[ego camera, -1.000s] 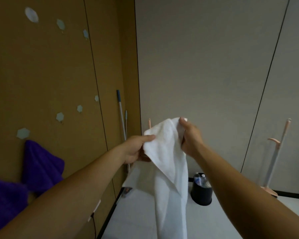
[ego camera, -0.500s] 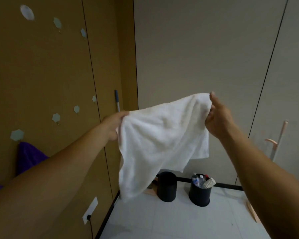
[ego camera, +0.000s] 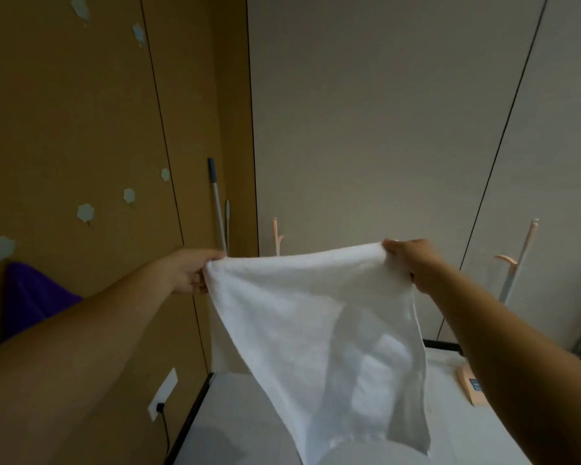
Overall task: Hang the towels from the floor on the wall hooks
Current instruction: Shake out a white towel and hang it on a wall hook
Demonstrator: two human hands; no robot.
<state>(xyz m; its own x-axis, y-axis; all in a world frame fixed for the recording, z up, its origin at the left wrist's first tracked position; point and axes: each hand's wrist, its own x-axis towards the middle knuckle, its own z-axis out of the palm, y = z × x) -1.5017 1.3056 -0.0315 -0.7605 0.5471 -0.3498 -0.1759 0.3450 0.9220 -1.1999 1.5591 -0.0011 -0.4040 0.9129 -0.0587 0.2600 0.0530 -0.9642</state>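
White towel [ego camera: 302, 313]: spread in midair.
Left grip [ego camera: 195, 273]: pinches its upper left corner.
Right grip [ego camera: 406, 260]: seemingly pinches the opposite corner.

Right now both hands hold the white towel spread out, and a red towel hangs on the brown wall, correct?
Not quite: in the head view the hanging towel on the brown wall is purple, not red. The left hand and right hand do hold the white towel spread out between them.

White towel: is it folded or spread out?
Spread: the white towel hangs open, top edge stretched between left hand and right hand.
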